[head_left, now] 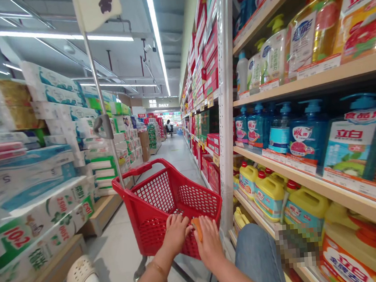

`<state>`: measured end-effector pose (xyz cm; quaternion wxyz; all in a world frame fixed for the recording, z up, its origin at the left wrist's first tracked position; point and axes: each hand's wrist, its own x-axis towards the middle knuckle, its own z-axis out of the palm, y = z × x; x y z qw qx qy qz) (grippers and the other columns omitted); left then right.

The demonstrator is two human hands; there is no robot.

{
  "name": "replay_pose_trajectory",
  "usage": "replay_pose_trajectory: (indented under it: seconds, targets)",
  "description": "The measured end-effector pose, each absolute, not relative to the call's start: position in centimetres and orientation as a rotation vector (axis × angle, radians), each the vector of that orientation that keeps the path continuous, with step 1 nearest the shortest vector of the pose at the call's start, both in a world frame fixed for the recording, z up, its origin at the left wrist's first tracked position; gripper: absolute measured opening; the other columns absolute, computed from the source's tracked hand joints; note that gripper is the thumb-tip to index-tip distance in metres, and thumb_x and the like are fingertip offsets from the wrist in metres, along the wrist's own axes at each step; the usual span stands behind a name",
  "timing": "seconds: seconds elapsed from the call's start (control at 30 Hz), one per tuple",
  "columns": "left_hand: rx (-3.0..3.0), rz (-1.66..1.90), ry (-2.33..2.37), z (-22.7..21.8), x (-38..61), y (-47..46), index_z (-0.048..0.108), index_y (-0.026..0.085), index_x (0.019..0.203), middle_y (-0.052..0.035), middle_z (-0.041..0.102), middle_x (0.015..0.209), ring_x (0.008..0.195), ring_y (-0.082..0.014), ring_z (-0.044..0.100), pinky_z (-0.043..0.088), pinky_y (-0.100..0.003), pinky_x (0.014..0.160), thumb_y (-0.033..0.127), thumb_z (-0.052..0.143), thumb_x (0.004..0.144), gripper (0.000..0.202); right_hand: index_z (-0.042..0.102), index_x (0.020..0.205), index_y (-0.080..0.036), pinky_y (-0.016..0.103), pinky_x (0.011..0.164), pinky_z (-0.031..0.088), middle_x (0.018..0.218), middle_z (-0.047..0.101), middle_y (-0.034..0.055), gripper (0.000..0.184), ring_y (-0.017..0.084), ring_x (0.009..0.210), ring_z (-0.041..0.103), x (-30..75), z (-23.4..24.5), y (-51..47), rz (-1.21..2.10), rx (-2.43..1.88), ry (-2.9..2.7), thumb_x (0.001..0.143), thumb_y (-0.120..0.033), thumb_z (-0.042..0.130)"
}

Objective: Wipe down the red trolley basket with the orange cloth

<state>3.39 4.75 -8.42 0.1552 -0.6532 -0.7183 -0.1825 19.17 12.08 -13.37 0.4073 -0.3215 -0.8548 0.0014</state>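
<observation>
A red plastic shopping cart (pixel 150 232) with perforated basket walls stands in front of me, its near edge under both my hands. My left hand (pixel 176 233) is closed over that edge, its fingers hooked toward the basket. Close beside it, my right hand (pixel 209 239) lies over the same edge with fingers bent forward. A small orange piece (pixel 197 229) shows between the two hands; I cannot make out whether it belongs to the cart. A metal pole (pixel 100 96) rises from the cart's left side, carrying a cream flag (pixel 97 8) with a dark bear on it.
At right, shelves (pixel 269 88) hold several pump bottles (pixel 310 130) and yellow jugs (pixel 270 197). Stacked paper packs (pixel 44 232) line the left on low wooden platforms (pixel 49 280). A tiled aisle (pixel 172 149) runs ahead, with a seated person (pixel 169 126) far off.
</observation>
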Motion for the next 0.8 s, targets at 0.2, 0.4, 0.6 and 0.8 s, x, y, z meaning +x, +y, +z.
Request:
replay_pose_trajectory:
  seconds: [0.2,0.4,0.6,0.8]
  targets:
    - [-1.69,-0.53,-2.083,-7.6,0.0,3.7,0.058,0.024,0.099,-0.0042,0.057,0.104,0.106,-0.0203,0.046,0.022,-0.045,0.104,0.04,0.034,0.094,0.03,0.044,0.138,-0.02,0.051,0.109,0.031,0.135,0.052,0.0084,0.045,0.026,0.127,0.045,22.0,-13.5,14.7,-0.059,-0.749,-2.172,0.095,-0.036,0.039]
    - [-1.579,-0.507,-2.202,-7.0,1.5,4.1,0.06,0.025,0.093,-0.0027,0.058,0.095,0.1,-0.0198,0.048,0.02,-0.047,0.105,0.036,0.035,0.094,0.028,0.047,0.134,-0.008,0.054,0.109,0.028,0.136,0.05,0.017,0.049,0.03,0.131,0.04,18.1,-13.3,14.1,-0.038,-0.88,-2.073,0.094,-0.035,0.039]
    - [-1.551,-0.471,-2.15,-6.2,0.6,2.0,0.06,0.026,0.096,-0.0034,0.059,0.098,0.103,-0.021,0.047,0.02,-0.048,0.104,0.037,0.034,0.094,0.028,0.045,0.137,-0.014,0.049,0.111,0.026,0.138,0.048,0.0116,0.047,0.025,0.131,0.039,17.8,-12.6,14.7,-0.026,-0.766,-2.127,0.095,-0.036,0.038]
    - [-1.278,-0.422,-2.16,-5.8,0.3,1.2,0.061,0.024,0.094,-0.0052,0.059,0.093,0.103,-0.023,0.046,0.014,-0.051,0.108,0.033,0.036,0.093,0.027,0.047,0.134,-0.008,0.056,0.109,0.024,0.136,0.049,0.0178,0.05,0.03,0.132,0.037,16.8,-12.1,15.8,0.053,-0.978,-2.033,0.096,-0.037,0.034]
